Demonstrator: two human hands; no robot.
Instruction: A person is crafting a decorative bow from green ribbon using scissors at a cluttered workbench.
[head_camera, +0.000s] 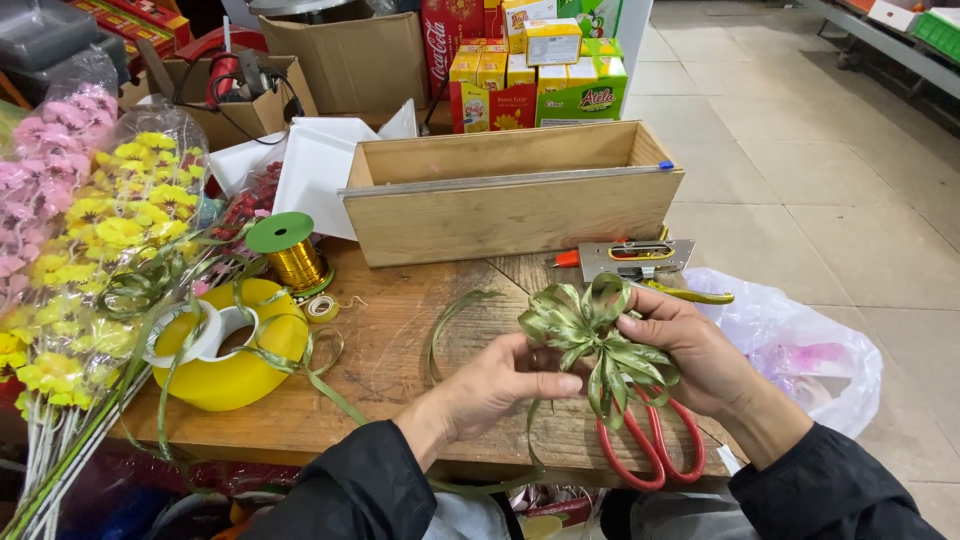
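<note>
A looped green ribbon bow (588, 330) is held over the wooden table (400, 330) between both hands. My left hand (500, 385) pinches it from below at its middle. My right hand (690, 355) grips its right side, thumb on a loop. Green ribbon tails trail down and left across the tabletop. Red-handled scissors (650, 450) lie under my right hand at the table's front edge.
A yellow ribbon roll (232, 350), a gold wire spool with a green top (288, 250) and a small tape roll (322, 307) sit at left. Wrapped yellow and pink flowers (90, 250) lie far left. A wooden box (510, 190), a metal stapler (635, 260) and a plastic bag (800, 350) are nearby.
</note>
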